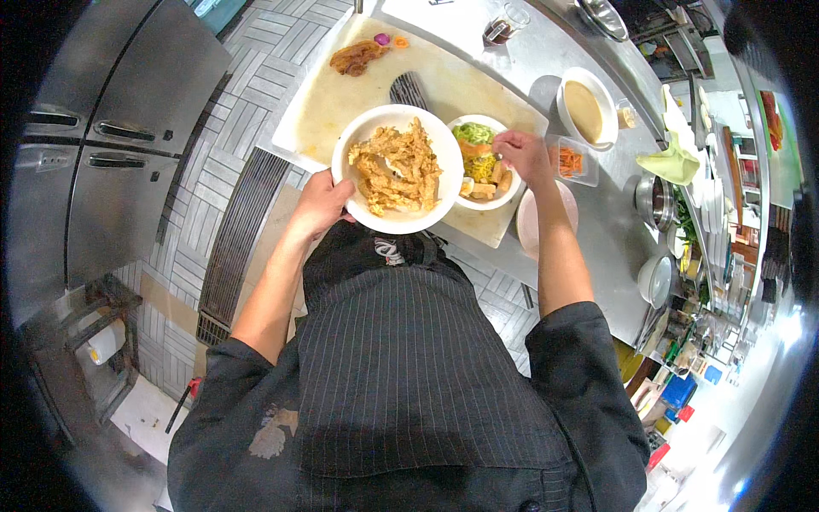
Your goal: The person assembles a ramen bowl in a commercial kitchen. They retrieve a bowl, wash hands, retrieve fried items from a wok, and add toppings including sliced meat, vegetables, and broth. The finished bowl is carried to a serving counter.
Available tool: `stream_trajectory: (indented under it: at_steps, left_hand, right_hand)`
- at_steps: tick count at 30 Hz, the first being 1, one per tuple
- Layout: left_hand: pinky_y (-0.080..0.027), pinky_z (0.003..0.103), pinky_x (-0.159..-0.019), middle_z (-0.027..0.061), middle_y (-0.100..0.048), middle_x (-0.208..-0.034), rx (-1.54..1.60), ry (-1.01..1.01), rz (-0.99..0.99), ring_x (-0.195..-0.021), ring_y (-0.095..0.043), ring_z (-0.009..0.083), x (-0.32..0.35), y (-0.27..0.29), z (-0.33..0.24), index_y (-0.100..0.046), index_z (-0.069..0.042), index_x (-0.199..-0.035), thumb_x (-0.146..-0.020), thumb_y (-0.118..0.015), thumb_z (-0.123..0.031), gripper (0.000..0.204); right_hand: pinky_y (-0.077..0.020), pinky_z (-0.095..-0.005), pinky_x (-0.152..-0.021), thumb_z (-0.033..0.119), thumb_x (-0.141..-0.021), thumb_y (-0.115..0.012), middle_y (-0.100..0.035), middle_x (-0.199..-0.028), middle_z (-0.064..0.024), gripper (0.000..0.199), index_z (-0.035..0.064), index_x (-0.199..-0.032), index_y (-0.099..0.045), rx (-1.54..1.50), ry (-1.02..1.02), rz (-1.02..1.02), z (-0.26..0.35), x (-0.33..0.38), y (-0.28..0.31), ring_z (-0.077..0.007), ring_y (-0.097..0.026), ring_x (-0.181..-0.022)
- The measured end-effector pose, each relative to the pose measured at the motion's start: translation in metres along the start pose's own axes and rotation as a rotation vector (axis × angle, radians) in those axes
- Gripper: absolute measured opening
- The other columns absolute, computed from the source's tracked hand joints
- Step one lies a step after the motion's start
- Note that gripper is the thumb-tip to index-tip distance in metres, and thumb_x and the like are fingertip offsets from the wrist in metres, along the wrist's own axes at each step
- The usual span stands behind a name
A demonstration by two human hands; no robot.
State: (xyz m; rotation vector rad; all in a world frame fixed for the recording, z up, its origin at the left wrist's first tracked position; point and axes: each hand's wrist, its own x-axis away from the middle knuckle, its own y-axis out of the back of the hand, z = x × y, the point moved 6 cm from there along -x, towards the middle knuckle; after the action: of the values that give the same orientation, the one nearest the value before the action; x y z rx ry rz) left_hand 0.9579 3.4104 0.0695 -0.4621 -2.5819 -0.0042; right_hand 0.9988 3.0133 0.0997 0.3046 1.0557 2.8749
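Left hand [322, 203] grips the rim of large white bowl [445, 183], round, smooth-walled, fingers closed on its left side; inside, golden fried strips [418, 152], craggy crust, irregular long shapes, heaped loosely. Right hand [524, 157] over the right edge of smaller white bowl [490, 205], fingertips drawn close together; can't tell if anything is between them, too small in view. Smaller bowl contents: green shreds [473, 132] at top, yellow shreds [480, 166] mid, tan cylindrical pieces [484, 191] low. Large bowl overlaps its left edge in view. Cream cutting board [465, 81], flat, matte, stained, sits on steel surface [597, 222]; on its far left end, browned glossy slab [358, 58], with purple bit [382, 39] and orange bit [400, 41] just beside. Right of smaller bowl: clear rectangular tub [587, 176] with thin orange shreds [567, 160]. Beyond it, deep white bowl [609, 115] of opaque tan liquid [583, 111]. Far edge: clear glass [508, 26], dark liquid in the bottom. Pale pinkish round dish [533, 224] partly under right forearm
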Motion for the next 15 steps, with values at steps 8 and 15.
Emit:
stream_trajectory:
  at_steps: [8,15]
  left_hand:
    - [-0.058,0.032,-0.062,0.0157,-0.073,-0.087,-0.183,-0.067,-0.037,-0.072,-0.072,0.0197,-0.007,0.023,-0.015,-0.063,0.012,-0.111,-0.094,-0.052,-0.010,0.030]
    - [-0.055,0.033,-0.077,0.0124,-0.075,-0.100,-0.312,-0.184,0.020,-0.087,-0.070,0.0170,-0.018,0.023,-0.032,-0.065,0.008,-0.117,-0.097,-0.052,-0.013,0.032]
  right_hand:
    - [-0.0553,-0.0445,-0.084,0.029,-0.091,-0.071,-0.074,-0.099,-0.0138,0.023,0.0068,-0.094,-0.077,0.325,0.245,-0.041,0.108,0.038,-0.048,-0.0327,-0.071,-0.095]
    - [-0.0478,-0.0501,-0.100,0.023,-0.082,-0.072,-0.061,-0.126,-0.0164,0.039,0.0110,-0.119,-0.071,0.553,0.481,-0.032,0.184,0.048,-0.119,-0.0352,-0.059,-0.122]
